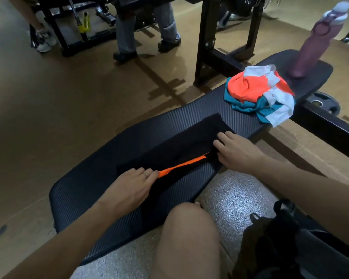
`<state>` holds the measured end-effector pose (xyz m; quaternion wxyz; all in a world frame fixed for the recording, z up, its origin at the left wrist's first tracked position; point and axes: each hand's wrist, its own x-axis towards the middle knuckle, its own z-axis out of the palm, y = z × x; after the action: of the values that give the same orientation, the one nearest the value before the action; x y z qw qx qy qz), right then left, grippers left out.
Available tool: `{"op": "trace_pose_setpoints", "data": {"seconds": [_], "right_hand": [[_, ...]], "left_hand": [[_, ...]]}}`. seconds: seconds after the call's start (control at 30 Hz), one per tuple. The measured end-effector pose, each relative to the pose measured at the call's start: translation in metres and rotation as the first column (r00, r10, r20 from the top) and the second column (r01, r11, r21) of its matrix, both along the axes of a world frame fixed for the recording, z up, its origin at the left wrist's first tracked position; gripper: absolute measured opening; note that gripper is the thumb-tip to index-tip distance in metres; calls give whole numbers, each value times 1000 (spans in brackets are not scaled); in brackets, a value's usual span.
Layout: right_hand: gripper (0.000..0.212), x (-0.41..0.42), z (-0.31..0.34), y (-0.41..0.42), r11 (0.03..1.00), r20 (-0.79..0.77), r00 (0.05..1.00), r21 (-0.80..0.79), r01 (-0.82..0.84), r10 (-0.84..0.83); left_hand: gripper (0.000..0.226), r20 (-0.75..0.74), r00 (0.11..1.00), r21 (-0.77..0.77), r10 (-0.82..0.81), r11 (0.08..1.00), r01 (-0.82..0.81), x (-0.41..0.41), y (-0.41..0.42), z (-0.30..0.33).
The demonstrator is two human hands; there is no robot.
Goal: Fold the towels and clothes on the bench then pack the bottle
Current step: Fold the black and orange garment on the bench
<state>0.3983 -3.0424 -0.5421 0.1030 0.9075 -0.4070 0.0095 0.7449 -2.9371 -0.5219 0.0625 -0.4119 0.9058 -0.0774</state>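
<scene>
A black garment with an orange stripe (175,152) lies folded lengthwise across the black padded bench (89,190). My left hand (131,188) rests flat on its near-left end, fingers straight, beside the stripe. My right hand (236,150) presses on its right end, fingers bent over the folded edge. A crumpled orange, teal and white garment (260,93) sits farther along the bench. A purple water bottle (314,43) with a pale lid stands upright at the bench's far end.
A black bag (286,238) lies on the floor at lower right, by my bare knee (189,234). A black machine frame (208,39) and a weight plate (322,103) stand behind the bench. Another person's legs (147,27) are at the back.
</scene>
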Motion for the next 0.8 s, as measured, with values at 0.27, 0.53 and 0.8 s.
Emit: {"op": "trace_pose_setpoints", "data": {"seconds": [0.27,0.53,0.8], "right_hand": [[37,7,21,6,990,-136,981,11,143,-141],[61,104,5,33,985,172,982,140,-103,78],[60,90,-32,-2,951,113,988,302,62,-100]], "left_hand": [[25,-53,998,-62,25,998,-28,-2,5,-10],[49,-74,978,33,197,980,-195,-17,12,-41],[56,-66,963,40,261,965,-259,-24,17,-51]]}}
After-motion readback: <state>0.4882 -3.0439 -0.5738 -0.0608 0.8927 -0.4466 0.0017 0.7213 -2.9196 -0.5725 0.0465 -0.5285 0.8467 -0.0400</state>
